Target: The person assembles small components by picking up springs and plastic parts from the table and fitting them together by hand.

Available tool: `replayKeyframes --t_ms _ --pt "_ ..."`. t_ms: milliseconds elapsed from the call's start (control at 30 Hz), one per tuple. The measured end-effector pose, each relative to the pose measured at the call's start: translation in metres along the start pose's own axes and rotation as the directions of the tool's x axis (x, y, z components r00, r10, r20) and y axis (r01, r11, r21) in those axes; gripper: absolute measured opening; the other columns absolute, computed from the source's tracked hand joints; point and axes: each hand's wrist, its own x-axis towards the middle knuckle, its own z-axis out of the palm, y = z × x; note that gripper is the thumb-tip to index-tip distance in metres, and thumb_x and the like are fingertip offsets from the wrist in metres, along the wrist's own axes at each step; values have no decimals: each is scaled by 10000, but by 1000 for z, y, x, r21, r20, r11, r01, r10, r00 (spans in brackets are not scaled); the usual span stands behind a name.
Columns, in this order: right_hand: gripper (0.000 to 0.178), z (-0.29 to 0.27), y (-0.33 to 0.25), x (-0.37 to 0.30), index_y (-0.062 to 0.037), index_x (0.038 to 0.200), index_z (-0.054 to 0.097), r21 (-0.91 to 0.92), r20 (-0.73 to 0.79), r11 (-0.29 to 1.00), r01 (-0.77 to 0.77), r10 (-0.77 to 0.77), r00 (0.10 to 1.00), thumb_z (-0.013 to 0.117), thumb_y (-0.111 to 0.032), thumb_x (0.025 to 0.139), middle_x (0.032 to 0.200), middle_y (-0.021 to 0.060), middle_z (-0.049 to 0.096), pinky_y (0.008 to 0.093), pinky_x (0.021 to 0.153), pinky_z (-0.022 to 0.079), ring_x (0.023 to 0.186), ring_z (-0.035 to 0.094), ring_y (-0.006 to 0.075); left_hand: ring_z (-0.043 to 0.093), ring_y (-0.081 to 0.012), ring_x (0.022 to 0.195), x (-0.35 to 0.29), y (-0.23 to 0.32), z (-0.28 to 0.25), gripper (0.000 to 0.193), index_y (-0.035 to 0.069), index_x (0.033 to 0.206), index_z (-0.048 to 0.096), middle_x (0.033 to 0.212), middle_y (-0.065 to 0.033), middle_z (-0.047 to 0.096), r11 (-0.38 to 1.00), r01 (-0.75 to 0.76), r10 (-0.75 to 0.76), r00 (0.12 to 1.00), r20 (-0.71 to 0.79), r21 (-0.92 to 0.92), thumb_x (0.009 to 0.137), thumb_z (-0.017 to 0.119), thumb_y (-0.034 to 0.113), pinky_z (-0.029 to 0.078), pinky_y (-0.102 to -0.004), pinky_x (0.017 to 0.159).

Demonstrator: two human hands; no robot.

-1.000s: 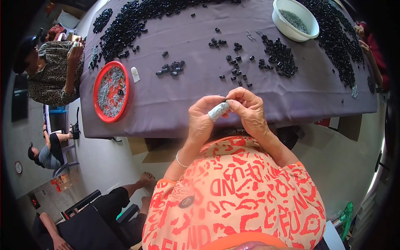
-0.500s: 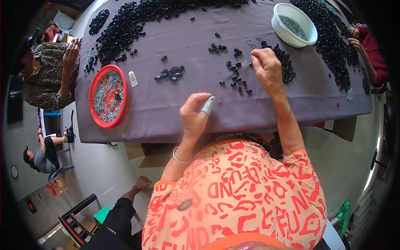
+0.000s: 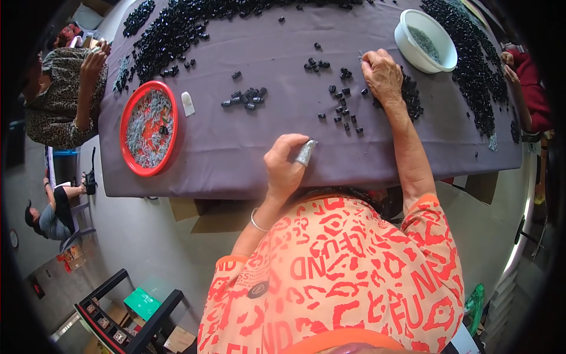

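I see the left hand (image 3: 285, 167) pinching a small black piece (image 3: 312, 141) (likely light, stiff, slick; take its sides); beyond, I can't tell what the right hand (image 3: 383, 76) holds.

Left hand (image 3: 284, 168) pinching, close in, right hand (image 3: 383, 76) stretched forward, palm down
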Motion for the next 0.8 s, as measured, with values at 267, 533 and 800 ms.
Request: replayKeyframes --t_ms 267,533,800 --pt "94 -1 0 2 -66 833 559 -132 -69 979 156 -166 984 588 -155 820 851 81 577 409 693 465 829 593 284 603 -143 689 6 5 2 173 36 854 619 788 -62 633 999 -28 28 1000 -5 18 715 690 -39 479 -249 637" --pt "87 -37 -28 -35 -45 890 558 451 -149 882 140 -81 986 581 0 820 758 20 543 261 571 420 645 513 128 616 -188 696 5 9 -1 190 18 857 612 799 -91 631 998 -56 56 998 15 26 700 670 -71 501 -269 642" --pt "72 -59 -65 -88 -31 924 572 876 292 414 -247 -46 955 592 0 863 785 -73 481 147 587 346 666 407 -1 616 -137 722 3 4 -3 181 1 915 617 821 -78 642 996 71 -72 997 -3 -56 749 646 -65 500 -247 661"
